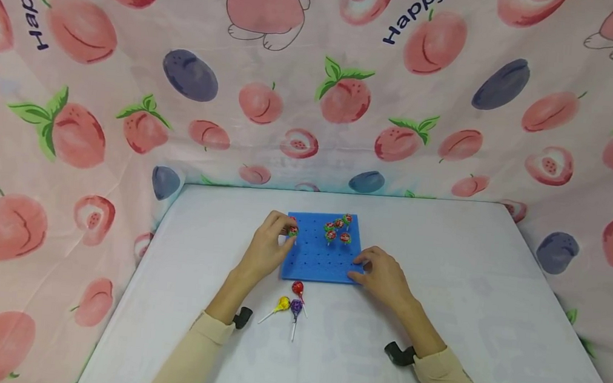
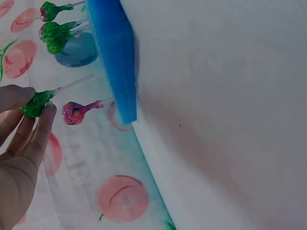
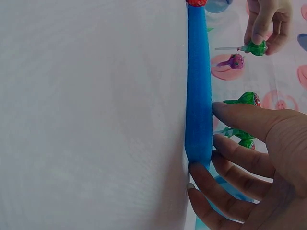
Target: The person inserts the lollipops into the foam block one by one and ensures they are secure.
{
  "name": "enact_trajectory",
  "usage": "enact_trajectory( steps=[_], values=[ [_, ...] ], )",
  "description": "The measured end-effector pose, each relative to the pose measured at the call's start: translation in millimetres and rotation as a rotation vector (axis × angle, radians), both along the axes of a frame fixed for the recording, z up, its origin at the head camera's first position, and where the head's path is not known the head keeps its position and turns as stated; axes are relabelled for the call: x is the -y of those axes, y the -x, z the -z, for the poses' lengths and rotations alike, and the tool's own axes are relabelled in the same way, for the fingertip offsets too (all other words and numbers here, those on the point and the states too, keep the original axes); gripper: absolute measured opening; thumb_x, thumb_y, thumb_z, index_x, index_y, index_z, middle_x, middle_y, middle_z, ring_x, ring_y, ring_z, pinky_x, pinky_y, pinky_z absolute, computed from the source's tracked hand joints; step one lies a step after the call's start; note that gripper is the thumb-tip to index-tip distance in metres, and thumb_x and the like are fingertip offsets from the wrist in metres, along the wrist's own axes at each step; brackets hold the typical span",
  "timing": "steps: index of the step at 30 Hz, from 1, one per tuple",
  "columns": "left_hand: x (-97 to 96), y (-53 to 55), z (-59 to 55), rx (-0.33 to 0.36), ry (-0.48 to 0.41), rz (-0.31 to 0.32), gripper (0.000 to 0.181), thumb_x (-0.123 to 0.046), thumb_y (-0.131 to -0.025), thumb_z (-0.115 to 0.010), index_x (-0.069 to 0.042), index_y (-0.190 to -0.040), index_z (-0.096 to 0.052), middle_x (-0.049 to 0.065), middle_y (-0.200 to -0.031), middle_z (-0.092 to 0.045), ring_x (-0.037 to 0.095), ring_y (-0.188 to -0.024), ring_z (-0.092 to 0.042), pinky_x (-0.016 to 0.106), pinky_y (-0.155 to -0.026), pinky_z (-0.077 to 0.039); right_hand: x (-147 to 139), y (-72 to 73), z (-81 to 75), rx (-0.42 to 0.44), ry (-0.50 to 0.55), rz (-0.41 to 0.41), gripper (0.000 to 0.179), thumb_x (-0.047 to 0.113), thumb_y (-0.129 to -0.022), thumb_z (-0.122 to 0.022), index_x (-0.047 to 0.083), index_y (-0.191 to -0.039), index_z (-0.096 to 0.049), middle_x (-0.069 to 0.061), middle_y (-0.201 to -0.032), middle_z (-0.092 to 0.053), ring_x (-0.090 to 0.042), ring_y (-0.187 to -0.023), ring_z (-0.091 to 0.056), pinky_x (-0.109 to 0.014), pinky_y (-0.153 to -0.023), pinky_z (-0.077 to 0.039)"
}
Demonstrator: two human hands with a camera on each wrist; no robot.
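My left hand [image 1: 265, 249] pinches a green-wrapped lollipop [image 2: 36, 104] by its candy head, over the left side of a blue pegboard [image 1: 314, 253]. In the left wrist view the held lollipop's white stick points at the board, its tip apart from the surface. Close by, a pink-purple lollipop [image 2: 73, 113] stands in the board. Several green-and-red lollipops [image 1: 339, 223] stand upright toward the board's back right. My right hand [image 1: 383, 277] rests its spread, slightly bent fingertips on the board's right edge near the front corner.
In front of the board, a red lollipop [image 1: 297, 287], a yellow lollipop [image 1: 283, 303] and a purple lollipop [image 1: 296, 307] lie on the white table [image 1: 336, 352]. A fruit-print cloth [image 1: 296, 63] hangs behind the table.
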State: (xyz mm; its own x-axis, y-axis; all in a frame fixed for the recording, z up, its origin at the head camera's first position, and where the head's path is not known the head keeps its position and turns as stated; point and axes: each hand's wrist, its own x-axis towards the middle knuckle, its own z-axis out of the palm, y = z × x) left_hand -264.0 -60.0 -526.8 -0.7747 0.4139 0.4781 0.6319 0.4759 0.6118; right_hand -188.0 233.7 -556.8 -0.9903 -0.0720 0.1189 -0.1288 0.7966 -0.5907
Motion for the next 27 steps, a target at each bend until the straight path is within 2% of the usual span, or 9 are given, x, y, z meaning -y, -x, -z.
enact_trajectory(
  steps=[8, 17, 27],
  values=[
    [0.1, 4.0, 8.1, -0.002, 0.041, -0.028, 0.029, 0.0, -0.095, -0.075, -0.001, -0.121, -0.063, 0.006, -0.117, -0.055, 0.02, -0.107, -0.068, 0.029, -0.096, -0.058, 0, 0.2, 0.8, 0.004, 0.003, 0.003, 0.024, 0.029, -0.083, -0.09, 0.015, -0.098, -0.079, -0.003, -0.114, -0.069, -0.019, -0.093, -0.065, -0.039, -0.079, -0.056],
    [0.5, 5.6, 9.4, 0.006, 0.062, -0.048, 0.027, -0.002, -0.096, -0.073, -0.002, -0.121, -0.064, 0.006, -0.117, -0.054, 0.019, -0.108, -0.068, 0.028, -0.098, -0.057, 0, 0.2, -0.1, -0.001, 0.002, -0.004, 0.023, 0.028, -0.083, -0.09, 0.014, -0.098, -0.079, -0.003, -0.113, -0.069, -0.019, -0.093, -0.065, -0.039, -0.079, -0.056],
    [-0.1, 4.8, 13.3, 0.051, 0.098, -0.049, 0.026, -0.002, -0.096, -0.074, -0.006, -0.119, -0.063, 0.004, -0.117, -0.054, 0.018, -0.11, -0.067, 0.03, -0.098, -0.058, 2, -1.6, -2.8, 0.015, -0.002, 0.002, 0.024, 0.028, -0.084, -0.09, 0.013, -0.099, -0.079, -0.004, -0.114, -0.069, -0.02, -0.093, -0.065, -0.04, -0.08, -0.056]
  ],
)
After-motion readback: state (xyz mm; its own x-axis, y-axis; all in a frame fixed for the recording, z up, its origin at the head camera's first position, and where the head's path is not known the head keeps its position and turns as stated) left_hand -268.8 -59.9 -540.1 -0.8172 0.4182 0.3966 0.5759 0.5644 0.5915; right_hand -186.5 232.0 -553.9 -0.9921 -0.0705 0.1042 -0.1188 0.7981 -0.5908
